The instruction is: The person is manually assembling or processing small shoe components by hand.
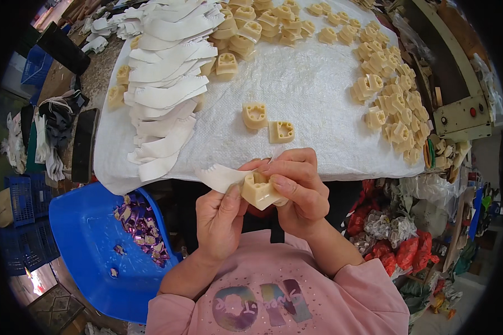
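Observation:
A cream plastic block with a hollow face sits between both my hands, just below the table's front edge. My left hand grips it from below, thumb on its left side. My right hand curls over its top and right side. A white strip with a jagged edge runs from the block out to the left, pressed against it by my fingers. Two more cream blocks lie on the white cloth just beyond my hands.
A row of white jagged strips is stacked along the cloth's left side. Many cream blocks are heaped at the right and far edge. A blue tub with small purple pieces stands at lower left. Bags fill the right floor.

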The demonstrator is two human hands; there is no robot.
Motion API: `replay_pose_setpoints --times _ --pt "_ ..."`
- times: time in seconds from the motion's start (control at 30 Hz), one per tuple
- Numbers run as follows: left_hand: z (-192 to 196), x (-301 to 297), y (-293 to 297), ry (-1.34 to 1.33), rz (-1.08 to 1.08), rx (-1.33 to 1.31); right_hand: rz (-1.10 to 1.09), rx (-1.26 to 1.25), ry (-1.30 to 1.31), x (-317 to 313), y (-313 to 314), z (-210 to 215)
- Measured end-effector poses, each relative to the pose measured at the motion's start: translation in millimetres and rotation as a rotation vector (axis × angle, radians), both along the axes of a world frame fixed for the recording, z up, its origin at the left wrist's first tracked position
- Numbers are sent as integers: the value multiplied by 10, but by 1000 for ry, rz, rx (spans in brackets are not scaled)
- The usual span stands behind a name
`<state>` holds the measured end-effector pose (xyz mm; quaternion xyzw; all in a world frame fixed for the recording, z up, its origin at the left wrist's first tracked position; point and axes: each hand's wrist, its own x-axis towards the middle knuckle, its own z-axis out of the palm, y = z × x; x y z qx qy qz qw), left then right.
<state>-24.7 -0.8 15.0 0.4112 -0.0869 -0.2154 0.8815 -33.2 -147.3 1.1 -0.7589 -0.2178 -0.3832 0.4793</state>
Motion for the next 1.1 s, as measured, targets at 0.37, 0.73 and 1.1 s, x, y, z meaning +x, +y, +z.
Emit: replay_pose_setpoints --times 0.37,0.73,1.1 --pt "-109 59 22 -369 31 368 -182 -119 -58 52 -20 -123" --pt "0 102 51 -485 275 666 -195 -566 342 -73 -67 305" --pt "-84 120 -11 -892 303 907 -174 -591 316 -63 -62 220"
